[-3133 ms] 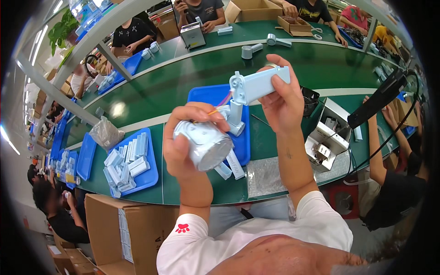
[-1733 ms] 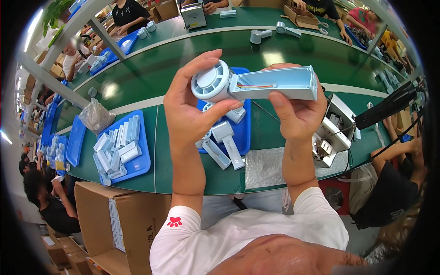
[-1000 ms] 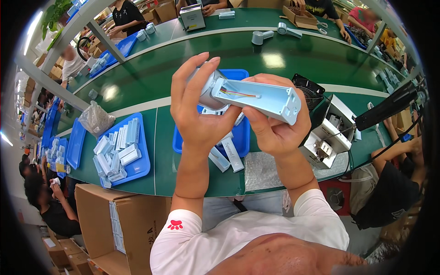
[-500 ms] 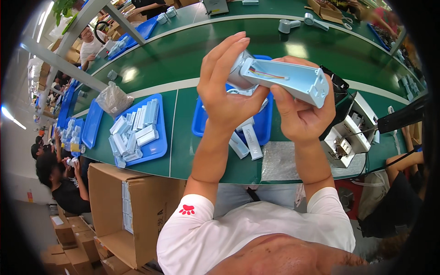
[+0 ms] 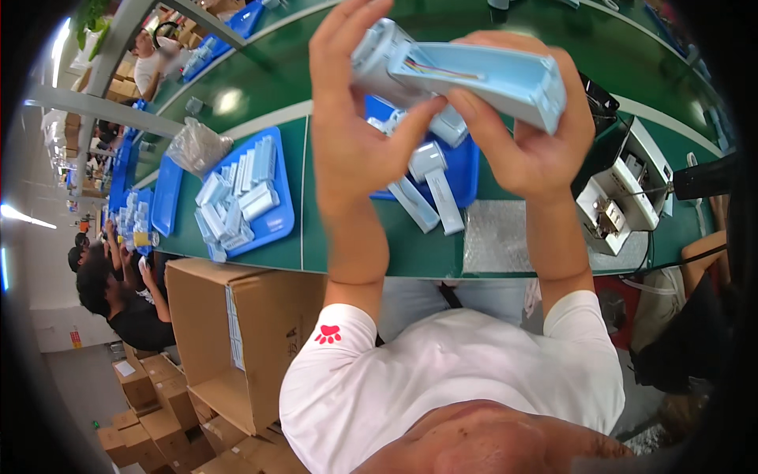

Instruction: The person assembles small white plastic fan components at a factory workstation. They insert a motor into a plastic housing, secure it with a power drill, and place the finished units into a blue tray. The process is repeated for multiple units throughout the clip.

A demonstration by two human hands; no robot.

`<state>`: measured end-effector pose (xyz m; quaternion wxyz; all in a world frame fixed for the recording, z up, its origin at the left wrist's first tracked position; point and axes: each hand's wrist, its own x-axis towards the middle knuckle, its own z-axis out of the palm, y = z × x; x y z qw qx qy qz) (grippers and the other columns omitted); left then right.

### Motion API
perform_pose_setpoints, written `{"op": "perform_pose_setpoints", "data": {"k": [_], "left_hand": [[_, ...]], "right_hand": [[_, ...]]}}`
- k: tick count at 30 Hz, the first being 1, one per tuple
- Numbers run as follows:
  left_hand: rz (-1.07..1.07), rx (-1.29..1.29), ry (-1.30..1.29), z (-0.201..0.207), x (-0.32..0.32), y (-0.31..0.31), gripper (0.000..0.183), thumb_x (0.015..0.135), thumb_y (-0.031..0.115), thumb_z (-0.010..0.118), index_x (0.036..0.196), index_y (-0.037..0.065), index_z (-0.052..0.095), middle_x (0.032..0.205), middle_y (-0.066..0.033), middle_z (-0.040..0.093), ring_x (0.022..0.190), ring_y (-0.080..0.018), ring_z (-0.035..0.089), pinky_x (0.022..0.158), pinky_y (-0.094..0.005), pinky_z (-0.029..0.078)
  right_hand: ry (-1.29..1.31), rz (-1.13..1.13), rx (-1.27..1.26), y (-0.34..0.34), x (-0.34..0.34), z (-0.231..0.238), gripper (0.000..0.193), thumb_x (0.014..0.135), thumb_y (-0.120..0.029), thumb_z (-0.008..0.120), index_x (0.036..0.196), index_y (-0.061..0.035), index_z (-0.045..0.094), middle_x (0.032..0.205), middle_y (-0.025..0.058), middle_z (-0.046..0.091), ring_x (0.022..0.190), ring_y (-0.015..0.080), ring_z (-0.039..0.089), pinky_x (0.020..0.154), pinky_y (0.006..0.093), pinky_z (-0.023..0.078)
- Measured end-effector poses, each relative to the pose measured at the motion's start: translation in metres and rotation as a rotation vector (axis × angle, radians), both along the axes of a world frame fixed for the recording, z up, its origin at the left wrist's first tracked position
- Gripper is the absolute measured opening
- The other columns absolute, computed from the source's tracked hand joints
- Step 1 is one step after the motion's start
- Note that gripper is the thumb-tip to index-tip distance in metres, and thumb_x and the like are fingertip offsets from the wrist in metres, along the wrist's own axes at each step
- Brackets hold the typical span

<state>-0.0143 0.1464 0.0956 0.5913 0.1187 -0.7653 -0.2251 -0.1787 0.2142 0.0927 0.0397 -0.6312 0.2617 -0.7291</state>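
Note:
Between both hands I hold a light blue plastic housing (image 5: 505, 75), its round head to the left and its hollow handle facing up. Thin coloured wires (image 5: 442, 71) lie inside the handle. My left hand (image 5: 347, 134) is closed around the round head, its thumb below. My right hand (image 5: 545, 150) grips the handle from behind and below, thumb against its near edge. Beneath them is a blue tray (image 5: 471, 178) with similar round-headed parts, partly hidden by my hands. Light blue handle pieces (image 5: 444, 197) lean over its near edge.
Left of it, a blue tray (image 5: 278, 225) holds many light blue handle shells, beside a clear plastic bag (image 5: 199, 148). Bubble wrap (image 5: 495, 241) and an open metal apparatus (image 5: 624, 197) lie right. A large cardboard box (image 5: 280, 340) stands below the table edge. Co-workers sit left.
Both hands and the housing have risen in the picture, still gripping it. The whole view has shifted, with the table now higher in it. A round-headed part on the tray is newly uncovered.

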Motion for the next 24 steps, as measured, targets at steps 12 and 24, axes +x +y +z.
{"op": "perform_pose_setpoints", "data": {"k": [12, 24], "left_hand": [[0.105, 0.623, -0.808, -0.078, 0.06, -0.131, 0.063, 0.083, 0.045, 0.083, 0.126, 0.001, 0.072, 0.115, -0.0158, 0.076, 0.103, -0.0282, 0.073, 0.089, -0.04, 0.058], [0.053, 0.256, -1.743, -0.09, -0.012, -0.137, 0.061, 0.076, 0.035, 0.082, 0.128, 0.005, 0.072, 0.121, -0.0183, 0.074, 0.107, -0.0347, 0.072, 0.094, -0.041, 0.055]], "right_hand": [[0.425, 0.213, 0.499, -0.016, 0.008, -0.016, 0.031, 0.079, -0.003, 0.083, 0.107, -0.002, 0.07, 0.095, 0.0064, 0.07, 0.08, 0.0171, 0.07, 0.068, 0.0279, 0.059], [0.653, 0.199, 0.52, -0.012, -0.01, -0.015, 0.03, 0.079, -0.001, 0.079, 0.107, -0.0034, 0.07, 0.096, 0.0088, 0.069, 0.081, 0.0223, 0.069, 0.068, 0.0315, 0.058]]}}
